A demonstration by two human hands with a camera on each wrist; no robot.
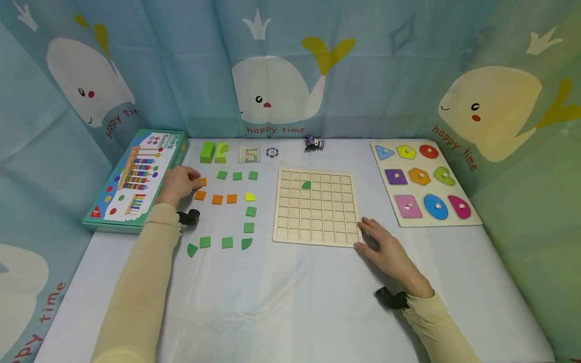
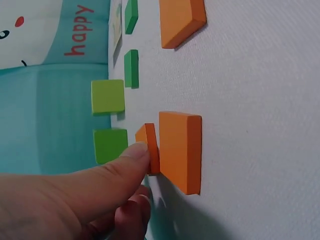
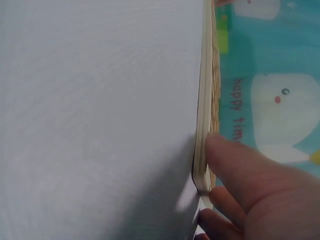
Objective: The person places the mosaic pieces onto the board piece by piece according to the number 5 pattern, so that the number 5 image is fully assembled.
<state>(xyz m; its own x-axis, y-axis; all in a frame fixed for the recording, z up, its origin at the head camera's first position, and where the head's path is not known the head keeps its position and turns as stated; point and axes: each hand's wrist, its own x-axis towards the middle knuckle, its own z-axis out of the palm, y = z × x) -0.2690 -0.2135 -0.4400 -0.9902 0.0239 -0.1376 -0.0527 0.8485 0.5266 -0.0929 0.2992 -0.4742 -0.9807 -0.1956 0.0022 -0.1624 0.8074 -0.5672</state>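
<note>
My left hand [image 1: 178,184] is at the left of the table, its thumb and fingers pinching a small orange tile [image 2: 151,150]. Close beside it lies another orange square tile [image 2: 175,150], also on the cloth in the head view, with two more orange tiles [image 1: 217,199] to its right. My right hand [image 1: 386,252] rests at the near right corner of the wooden grid board [image 1: 313,244], thumb touching its edge [image 3: 201,150] and fingers loosely extended. One green quarter-round tile [image 1: 306,185] sits in a cell in the board's upper part.
Several green tiles [image 1: 227,242] and a yellow tile [image 1: 250,197] lie left of the board. Green blocks [image 1: 207,152], a pattern card [image 1: 249,154], a chip [image 1: 272,152] and a small dark figure [image 1: 314,144] stand behind. A game box [image 1: 136,176] lies left, a shape puzzle [image 1: 426,186] right.
</note>
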